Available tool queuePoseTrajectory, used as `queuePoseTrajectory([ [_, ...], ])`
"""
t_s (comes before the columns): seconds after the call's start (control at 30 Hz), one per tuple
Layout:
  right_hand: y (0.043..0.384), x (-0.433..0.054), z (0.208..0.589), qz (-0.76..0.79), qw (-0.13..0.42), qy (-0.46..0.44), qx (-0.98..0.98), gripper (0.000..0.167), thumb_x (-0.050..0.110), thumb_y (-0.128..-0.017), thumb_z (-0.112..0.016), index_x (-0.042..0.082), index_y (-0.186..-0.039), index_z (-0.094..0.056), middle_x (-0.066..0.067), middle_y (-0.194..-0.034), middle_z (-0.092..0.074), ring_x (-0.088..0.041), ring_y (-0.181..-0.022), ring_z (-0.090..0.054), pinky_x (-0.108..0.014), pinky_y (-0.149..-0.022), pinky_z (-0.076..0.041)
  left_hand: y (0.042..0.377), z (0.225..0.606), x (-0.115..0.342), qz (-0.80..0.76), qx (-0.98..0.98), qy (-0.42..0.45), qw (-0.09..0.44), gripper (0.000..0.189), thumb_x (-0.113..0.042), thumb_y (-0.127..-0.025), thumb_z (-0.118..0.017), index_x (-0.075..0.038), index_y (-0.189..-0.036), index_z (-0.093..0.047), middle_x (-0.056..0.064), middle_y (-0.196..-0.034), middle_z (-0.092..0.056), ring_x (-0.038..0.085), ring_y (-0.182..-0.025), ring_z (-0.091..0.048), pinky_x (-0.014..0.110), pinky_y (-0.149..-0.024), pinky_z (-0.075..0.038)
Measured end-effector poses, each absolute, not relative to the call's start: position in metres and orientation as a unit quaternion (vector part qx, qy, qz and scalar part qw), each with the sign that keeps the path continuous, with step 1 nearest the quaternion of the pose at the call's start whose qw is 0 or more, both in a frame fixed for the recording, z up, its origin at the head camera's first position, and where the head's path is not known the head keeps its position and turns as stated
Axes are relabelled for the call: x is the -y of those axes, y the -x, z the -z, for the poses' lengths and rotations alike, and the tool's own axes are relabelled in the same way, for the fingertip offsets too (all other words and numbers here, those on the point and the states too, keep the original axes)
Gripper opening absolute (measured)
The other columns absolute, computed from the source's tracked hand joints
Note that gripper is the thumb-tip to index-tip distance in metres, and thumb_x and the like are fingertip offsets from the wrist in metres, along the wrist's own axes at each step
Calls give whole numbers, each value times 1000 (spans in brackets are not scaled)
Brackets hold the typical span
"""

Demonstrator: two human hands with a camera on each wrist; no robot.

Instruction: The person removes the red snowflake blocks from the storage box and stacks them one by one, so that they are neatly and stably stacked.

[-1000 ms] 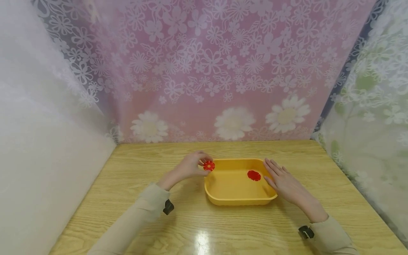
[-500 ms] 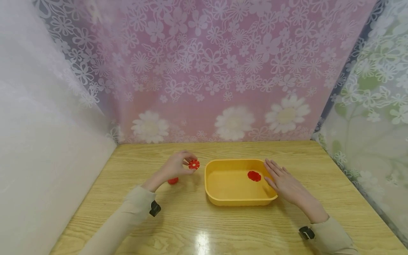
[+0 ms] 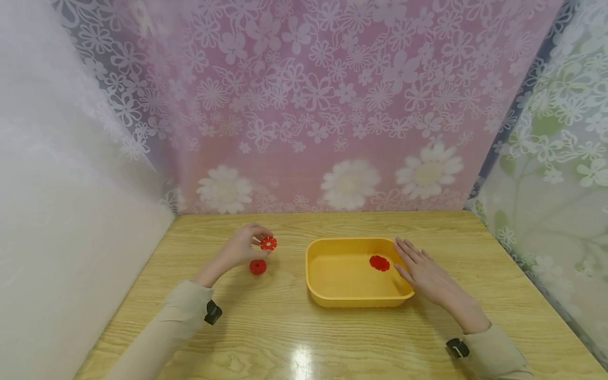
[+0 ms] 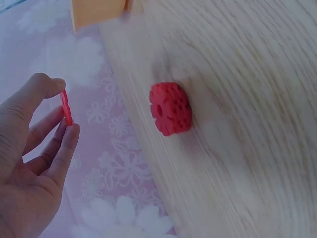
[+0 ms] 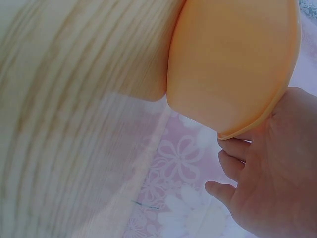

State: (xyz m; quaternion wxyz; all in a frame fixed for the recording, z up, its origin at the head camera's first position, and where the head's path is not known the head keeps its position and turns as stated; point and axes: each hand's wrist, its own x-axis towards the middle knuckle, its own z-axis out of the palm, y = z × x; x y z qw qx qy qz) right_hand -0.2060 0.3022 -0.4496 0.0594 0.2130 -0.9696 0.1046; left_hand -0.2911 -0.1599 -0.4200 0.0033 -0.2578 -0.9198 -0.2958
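Observation:
My left hand (image 3: pixel 244 245) pinches a thin red notched building disc (image 3: pixel 268 243) with a hole in its centre, thumb on one side and fingertips on the other. In the left wrist view the disc (image 4: pixel 66 106) shows edge-on. Close by, on the table, stands a short stack of similar red discs (image 3: pixel 258 267), notches and centre hole showing. My right hand (image 3: pixel 425 272) rests along the right end of a yellow tray (image 3: pixel 358 302), fingers straight at the rim and thumb over its inside. Red notched discs (image 3: pixel 379 263) lie in the tray's right part.
The tray and stack are on a light wood-grain table (image 3: pixel 285 338). A pink flowered cloth (image 3: pixel 304 132) hangs behind the table's back edge. A white wall (image 3: pixel 71 211) borders it at the left, a green-and-white flowered cloth (image 3: pixel 551 211) at the right.
My left hand has moved left, from the tray's left rim to above the stack, carrying the red disc. The stack has come into view below it. Tray and right hand have stayed put.

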Motion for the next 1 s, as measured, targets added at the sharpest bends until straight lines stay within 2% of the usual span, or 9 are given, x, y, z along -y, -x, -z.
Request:
queuePoseTrajectory([
  [0.33,207,-301,450,-102,66,-215,969,63,24,-104,-56,-7,-154,-33,-26,-161,-30,-43,-148,-29,-67,-114,-27,292,435,181,295,923,246,-8,39,-9,-83,-82,0,-119,-71,13,-112,-65,29,-99,-67,41,-85,-61],
  [0.47,207,-301,450,-103,72,-218,968,63,24,-104,-57,-7,-153,-35,-26,-160,-31,-44,-146,-31,-67,-113,-29,290,444,186,279,930,239,-11,38,-12,-82,-83,-3,-118,-72,9,-106,-65,26,-97,-66,36,-83,-61],
  [0.6,207,-300,449,-103,64,-212,970,63,24,-104,-57,-7,-154,-34,-26,-161,-30,-44,-147,-29,-67,-114,-27,287,453,188,266,935,234,-5,37,-15,-82,-85,-5,-115,-74,6,-101,-64,25,-95,-67,37,-81,-59],
  [1.0,208,-301,449,-96,69,-217,969,63,24,-104,-57,-7,-154,-34,-26,-161,-30,-43,-147,-30,-67,-114,-27,281,462,188,271,935,227,-15,37,-13,-82,-85,-4,-116,-73,7,-103,-65,26,-97,-67,37,-80,-60],
])
